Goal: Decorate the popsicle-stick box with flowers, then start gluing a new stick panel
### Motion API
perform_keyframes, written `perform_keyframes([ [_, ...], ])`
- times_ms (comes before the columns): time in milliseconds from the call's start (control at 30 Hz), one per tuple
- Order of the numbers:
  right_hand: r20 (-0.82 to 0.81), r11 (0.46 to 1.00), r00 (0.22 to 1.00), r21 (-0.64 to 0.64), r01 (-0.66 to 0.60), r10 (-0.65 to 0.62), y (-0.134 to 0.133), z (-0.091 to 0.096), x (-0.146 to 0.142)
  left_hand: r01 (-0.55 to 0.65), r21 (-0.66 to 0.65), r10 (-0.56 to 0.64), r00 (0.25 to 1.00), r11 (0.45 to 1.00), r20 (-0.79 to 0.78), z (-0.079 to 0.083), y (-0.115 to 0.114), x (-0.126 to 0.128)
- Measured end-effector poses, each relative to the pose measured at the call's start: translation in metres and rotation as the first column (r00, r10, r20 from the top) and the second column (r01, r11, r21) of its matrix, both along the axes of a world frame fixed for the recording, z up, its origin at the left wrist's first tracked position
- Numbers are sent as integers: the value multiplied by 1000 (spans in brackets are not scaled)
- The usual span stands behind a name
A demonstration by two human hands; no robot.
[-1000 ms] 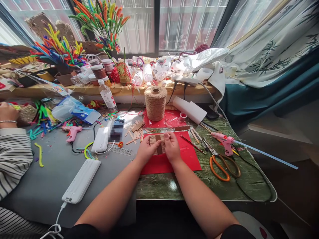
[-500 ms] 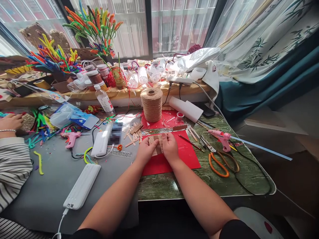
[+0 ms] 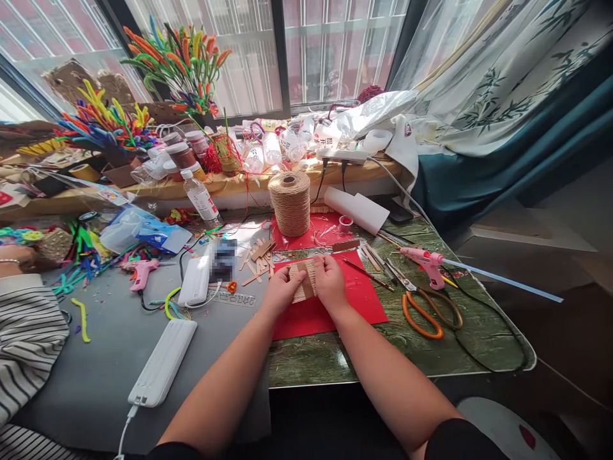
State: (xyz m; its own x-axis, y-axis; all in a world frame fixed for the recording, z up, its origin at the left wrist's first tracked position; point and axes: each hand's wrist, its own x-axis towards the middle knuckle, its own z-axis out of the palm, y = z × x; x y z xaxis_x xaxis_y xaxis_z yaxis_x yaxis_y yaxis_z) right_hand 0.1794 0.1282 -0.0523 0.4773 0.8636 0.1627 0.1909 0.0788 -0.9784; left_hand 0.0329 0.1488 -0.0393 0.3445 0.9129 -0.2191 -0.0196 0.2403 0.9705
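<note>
My left hand (image 3: 281,289) and my right hand (image 3: 330,282) both grip a small flat panel of wooden sticks (image 3: 303,281) with a darker cross strip, held just above a red paper sheet (image 3: 357,297) on the table. Fingers of each hand curl over the panel's side edges. A big spool of jute twine (image 3: 290,202) stands behind the panel. Loose wooden sticks (image 3: 258,250) lie to its left.
Orange-handled scissors (image 3: 428,314) and a pink glue gun (image 3: 424,260) lie on the right. A second pink glue gun (image 3: 140,271), white power banks (image 3: 163,361) and pipe cleaners sit on the left. Another person's striped sleeve (image 3: 26,335) is at far left. Bottles crowd the windowsill.
My hands stay on the stick panel with only small finger shifts. The other person's hand at far left has drawn back toward the edge of view.
</note>
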Motion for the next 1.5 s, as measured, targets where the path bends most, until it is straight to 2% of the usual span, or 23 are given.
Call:
perform_keyframes([
  [100,-50,994,993,-13,106,-107,2,0,7,112,-151,-108,993,982,40,2,-2,-2],
  [167,-52,989,987,-14,149,-150,4,0,11,160,-196,-155,987,968,39,1,-3,-2],
  [300,-34,991,990,9,135,-135,4,0,8,191,-131,-191,982,973,11,-1,-3,-2],
  [467,-118,997,990,-3,82,-82,5,-5,3,199,-90,-205,977,976,-63,-4,-1,-7],
  [600,-179,998,982,-38,50,-56,8,-8,7,187,-84,-194,976,979,-96,-6,2,-9],
  [800,-29,997,996,-1,81,-81,-2,1,6,136,-38,-139,986,990,-87,-9,-4,-6],
  [967,11,993,994,-19,113,-113,-3,4,6,143,-44,-145,989,989,-41,-16,-4,-7],
  [1133,58,996,994,23,87,-88,-7,2,0,179,-36,-178,983,983,33,-24,0,-11],
  [1200,98,998,993,20,65,-66,-13,1,-5,141,-3,-140,986,990,92,-25,3,-12],
  [1267,108,999,993,18,39,-41,-18,0,-12,34,37,-38,992,999,121,-25,5,-13],
  [1333,39,1000,999,27,11,-12,-19,-2,-20,-74,82,63,989,994,134,-22,6,-13],
  [1400,-125,999,992,28,-31,35,-18,-6,-27,-127,140,106,983,982,149,-19,5,-13],
  [1500,-383,993,917,4,-115,108,-14,-11,-34,-169,244,139,981,955,134,-14,0,-15],
])
